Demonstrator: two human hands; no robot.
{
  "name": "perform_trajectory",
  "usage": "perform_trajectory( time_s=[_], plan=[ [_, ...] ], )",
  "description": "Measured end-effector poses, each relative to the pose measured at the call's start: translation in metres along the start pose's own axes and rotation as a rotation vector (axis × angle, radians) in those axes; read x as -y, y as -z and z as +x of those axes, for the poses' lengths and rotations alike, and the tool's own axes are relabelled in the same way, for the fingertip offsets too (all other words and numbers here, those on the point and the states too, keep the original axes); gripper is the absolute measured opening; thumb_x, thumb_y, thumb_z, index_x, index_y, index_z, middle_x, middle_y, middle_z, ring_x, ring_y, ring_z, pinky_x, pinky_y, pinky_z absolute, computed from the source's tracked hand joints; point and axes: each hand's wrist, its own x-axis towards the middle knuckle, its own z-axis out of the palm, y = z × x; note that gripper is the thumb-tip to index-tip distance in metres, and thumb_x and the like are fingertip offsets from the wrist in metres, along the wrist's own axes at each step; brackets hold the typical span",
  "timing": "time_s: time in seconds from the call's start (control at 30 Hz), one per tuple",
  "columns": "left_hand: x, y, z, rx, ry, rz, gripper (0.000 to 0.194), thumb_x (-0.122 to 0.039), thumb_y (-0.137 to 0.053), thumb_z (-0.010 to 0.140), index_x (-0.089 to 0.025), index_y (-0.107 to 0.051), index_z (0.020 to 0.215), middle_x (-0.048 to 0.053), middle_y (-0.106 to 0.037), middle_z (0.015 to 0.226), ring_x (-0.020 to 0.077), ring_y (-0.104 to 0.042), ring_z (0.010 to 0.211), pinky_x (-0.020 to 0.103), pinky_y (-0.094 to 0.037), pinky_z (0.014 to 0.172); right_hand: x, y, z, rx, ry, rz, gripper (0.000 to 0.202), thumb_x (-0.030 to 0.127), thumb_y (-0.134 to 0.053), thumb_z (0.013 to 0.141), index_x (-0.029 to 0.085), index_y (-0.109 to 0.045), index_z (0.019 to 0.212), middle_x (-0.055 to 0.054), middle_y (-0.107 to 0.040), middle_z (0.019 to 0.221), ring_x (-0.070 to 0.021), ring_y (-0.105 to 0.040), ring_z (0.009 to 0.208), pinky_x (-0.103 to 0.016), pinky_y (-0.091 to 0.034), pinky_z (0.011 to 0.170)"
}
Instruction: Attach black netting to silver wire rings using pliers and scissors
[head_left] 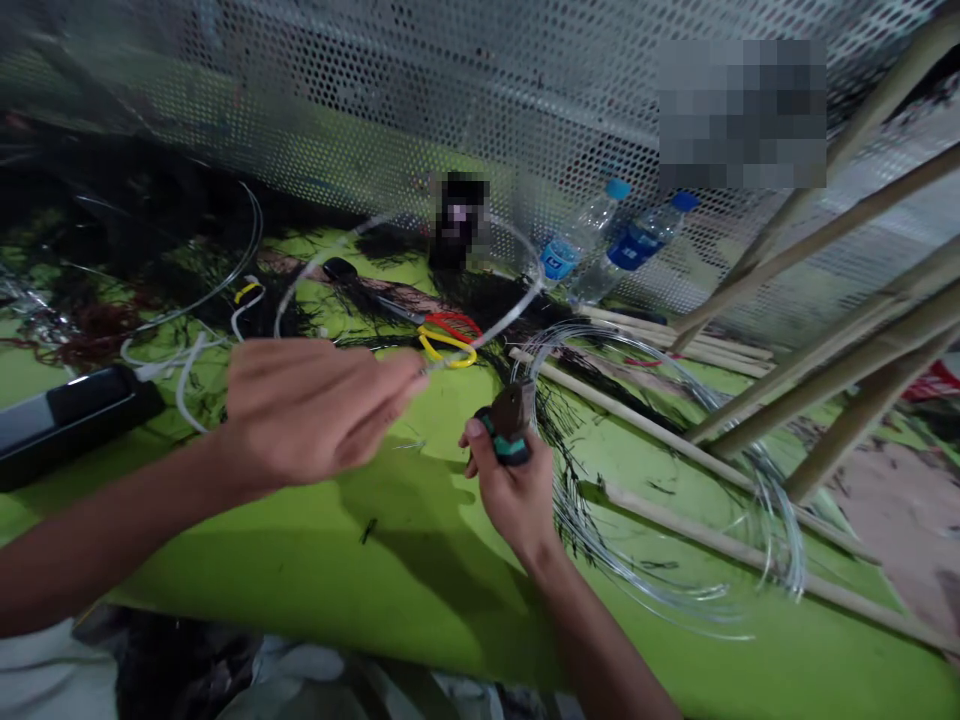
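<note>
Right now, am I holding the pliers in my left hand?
No, the pliers are gripped in your right hand, with your left hand apart from them.

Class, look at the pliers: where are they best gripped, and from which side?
Probably by the teal-and-black handles of the pliers, coming from the person's near side. The dark head points away from the body, leaving the handles nearer; the right hand wraps them there, clear of the head's tip.
</note>
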Motion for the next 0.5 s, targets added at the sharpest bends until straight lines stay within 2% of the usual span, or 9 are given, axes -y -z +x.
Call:
perform_trajectory(
  time_s=[0.07,0.13,0.27,0.33,0.43,0.5],
  plan=[
    [-0.002,0.005,0.006,-0.128,-0.085,0.183,0.011,-0.026,-0.065,0.100,-0.028,-0.076,0.098,-0.005,-0.067,0.061,0.0117,-0.064,0.056,0.027,-0.047,0.056,-0.002,0.007,0.001,0.002,-0.008,-0.001,0.042,0.059,-0.056,0.102,0.021,-0.059,0.085,0.000,-0.059,0.067,-0.0119,-0.047,0.052,-0.026,-0.036,0.048],
    [-0.002,0.005,0.009,-0.208,-0.107,0.214,0.010,-0.028,-0.066,0.101,-0.027,-0.076,0.097,-0.006,-0.068,0.060,0.0103,-0.060,0.053,0.028,-0.042,0.053,-0.003,0.013,0.001,0.026,-0.001,-0.008,0.044,0.061,-0.059,0.100,0.021,-0.059,0.082,0.001,-0.057,0.065,-0.0117,-0.045,0.051,-0.026,-0.035,0.047],
    [-0.006,0.003,0.009,-0.215,-0.085,0.123,0.013,-0.033,-0.070,0.100,-0.026,-0.076,0.092,-0.007,-0.071,0.061,0.0068,-0.047,0.043,0.028,-0.036,0.048,0.000,0.019,0.002,0.094,0.041,-0.032,0.043,0.058,-0.061,0.098,0.021,-0.057,0.077,0.003,-0.050,0.061,-0.0119,-0.041,0.054,-0.026,-0.032,0.049],
    [-0.009,0.005,0.008,-0.193,-0.093,0.091,0.010,-0.032,-0.071,0.099,-0.027,-0.077,0.094,-0.006,-0.078,0.070,0.0069,-0.052,0.044,0.027,-0.041,0.048,0.004,0.019,0.001,0.137,0.073,-0.044,0.039,0.053,-0.062,0.098,0.021,-0.055,0.076,0.004,-0.047,0.062,-0.0114,-0.039,0.056,-0.026,-0.032,0.051],
    [-0.017,0.010,0.005,-0.158,-0.120,0.063,0.006,-0.028,-0.073,0.098,-0.027,-0.079,0.100,-0.003,-0.084,0.088,0.0109,-0.072,0.060,0.026,-0.055,0.058,0.009,0.019,-0.001,0.228,0.135,-0.057,0.033,0.045,-0.064,0.097,0.021,-0.056,0.076,0.005,-0.048,0.065,-0.0105,-0.039,0.058,-0.025,-0.033,0.056],
    [-0.021,0.014,0.002,-0.135,-0.129,0.053,0.007,-0.024,-0.074,0.098,-0.026,-0.079,0.103,-0.002,-0.085,0.093,0.0128,-0.077,0.070,0.026,-0.059,0.064,0.013,0.018,-0.002,0.304,0.175,-0.059,0.027,0.041,-0.066,0.096,0.020,-0.060,0.081,0.005,-0.052,0.067,-0.0103,-0.041,0.059,-0.025,-0.034,0.058]
  ],
)
